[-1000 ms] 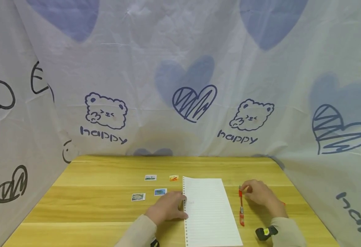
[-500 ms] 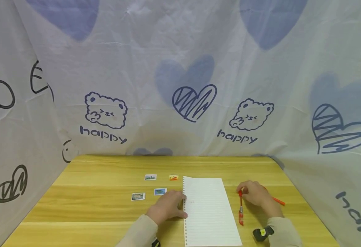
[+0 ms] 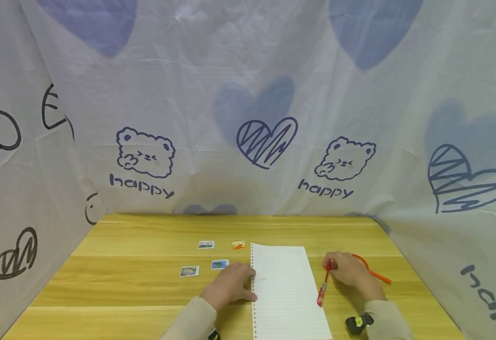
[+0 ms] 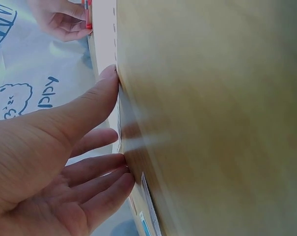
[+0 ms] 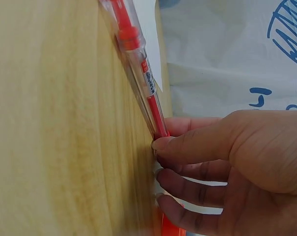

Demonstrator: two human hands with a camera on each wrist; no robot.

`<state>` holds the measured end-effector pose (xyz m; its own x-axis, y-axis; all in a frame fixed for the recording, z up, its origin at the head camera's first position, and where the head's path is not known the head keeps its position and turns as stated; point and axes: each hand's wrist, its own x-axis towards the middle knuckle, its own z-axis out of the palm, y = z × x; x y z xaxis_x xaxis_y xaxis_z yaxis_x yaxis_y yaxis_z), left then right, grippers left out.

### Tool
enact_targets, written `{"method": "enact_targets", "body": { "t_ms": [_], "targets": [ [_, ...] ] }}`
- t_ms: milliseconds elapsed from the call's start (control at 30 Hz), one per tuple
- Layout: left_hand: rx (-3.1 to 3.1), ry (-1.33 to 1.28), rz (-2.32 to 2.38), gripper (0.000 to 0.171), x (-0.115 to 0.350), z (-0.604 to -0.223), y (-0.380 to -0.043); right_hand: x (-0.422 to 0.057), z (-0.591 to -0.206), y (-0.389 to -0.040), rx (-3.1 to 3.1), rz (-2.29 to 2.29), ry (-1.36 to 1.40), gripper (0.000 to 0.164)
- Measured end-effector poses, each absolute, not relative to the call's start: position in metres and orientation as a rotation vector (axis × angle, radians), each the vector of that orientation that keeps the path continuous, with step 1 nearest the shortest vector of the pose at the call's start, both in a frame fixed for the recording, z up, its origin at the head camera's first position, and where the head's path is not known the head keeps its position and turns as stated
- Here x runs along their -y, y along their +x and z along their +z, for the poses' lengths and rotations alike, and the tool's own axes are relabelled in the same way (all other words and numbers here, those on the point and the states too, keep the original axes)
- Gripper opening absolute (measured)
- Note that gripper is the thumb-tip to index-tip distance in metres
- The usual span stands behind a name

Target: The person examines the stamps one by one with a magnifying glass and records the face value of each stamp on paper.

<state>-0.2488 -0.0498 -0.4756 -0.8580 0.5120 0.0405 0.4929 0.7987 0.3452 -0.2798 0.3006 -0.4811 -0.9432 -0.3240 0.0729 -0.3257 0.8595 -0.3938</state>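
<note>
A clear-barrelled pen (image 3: pixel 323 288) with red ink lies slanted at the right side of a lined loose-leaf sheet (image 3: pixel 288 293). My right hand (image 3: pixel 349 271) pinches one end of it between thumb and index finger. In the right wrist view the pen (image 5: pixel 148 81) extends away from the fingertips, just over the wood. My left hand (image 3: pixel 232 283) rests at the sheet's punched left edge, fingers and thumb spread and touching it. Small faint red writing shows near the sheet's left side. In the left wrist view the left hand (image 4: pixel 74 152) has relaxed fingers.
Several small stamp-like picture pieces lie left of the sheet, among them a blue one (image 3: pixel 220 264) and a yellow one (image 3: pixel 238 245). A bent red strip (image 3: pixel 379 276) lies beyond the right hand. A printed cloth (image 3: pixel 214 156) surrounds the wooden table (image 3: pixel 124 283).
My right hand has come slightly left and now pinches the pen; the pen's lower end has swung left toward the sheet. More of the red strip shows. The left hand stays put.
</note>
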Motion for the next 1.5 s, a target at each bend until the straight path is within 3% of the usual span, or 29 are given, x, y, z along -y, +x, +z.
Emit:
{"method": "enact_targets", "body": {
  "t_ms": [633,1133,1500],
  "targets": [
    [-2.928,0.816,0.584,0.059,0.051,-0.478,-0.250,-0.306,-0.484,-0.285,3.006,0.740,0.658,0.022],
    [-2.941,0.829,0.606,0.061,0.053,-0.478,-0.247,-0.307,-0.484,-0.283,2.981,0.901,0.586,0.021],
    [-2.937,0.812,0.610,0.060,0.052,-0.480,-0.248,-0.301,-0.475,-0.287,2.878,0.954,0.552,0.011]
  ]
}}
